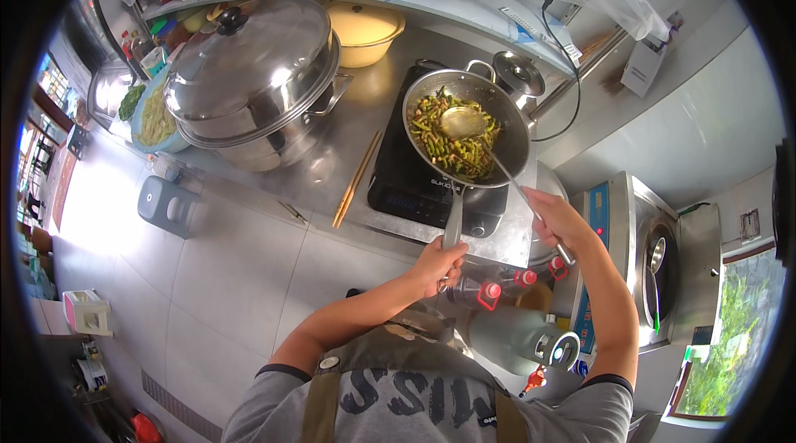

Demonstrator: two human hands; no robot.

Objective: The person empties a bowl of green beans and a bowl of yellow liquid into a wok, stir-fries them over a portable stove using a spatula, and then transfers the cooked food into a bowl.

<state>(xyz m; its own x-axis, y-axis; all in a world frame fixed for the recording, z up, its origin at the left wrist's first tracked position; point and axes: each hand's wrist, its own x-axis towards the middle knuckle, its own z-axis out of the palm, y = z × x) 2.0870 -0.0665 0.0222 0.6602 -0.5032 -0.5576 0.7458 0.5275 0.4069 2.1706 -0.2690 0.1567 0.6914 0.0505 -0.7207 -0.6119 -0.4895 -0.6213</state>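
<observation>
My left hand (439, 266) is wrapped around the metal handle (456, 213) of a wok (516, 126), which sits over a black induction cooker (393, 185). In my right hand (556, 219) is the shaft of a metal ladle (463, 123). The ladle's bowl rests among chopped green vegetables mixed with small light-brown pieces (448, 154) inside the wok. A pair of wooden chopsticks (357, 180) lies on the steel counter (320, 179) to the left of the cooker.
A large lidded steel steamer pot (249, 76) and a yellow lidded basin (364, 39) stand at the left and back. Behind the wok is a small lidded pot (519, 73). Capped plastic jugs (476, 287) and a gas cylinder (516, 337) stand below the counter's right front edge.
</observation>
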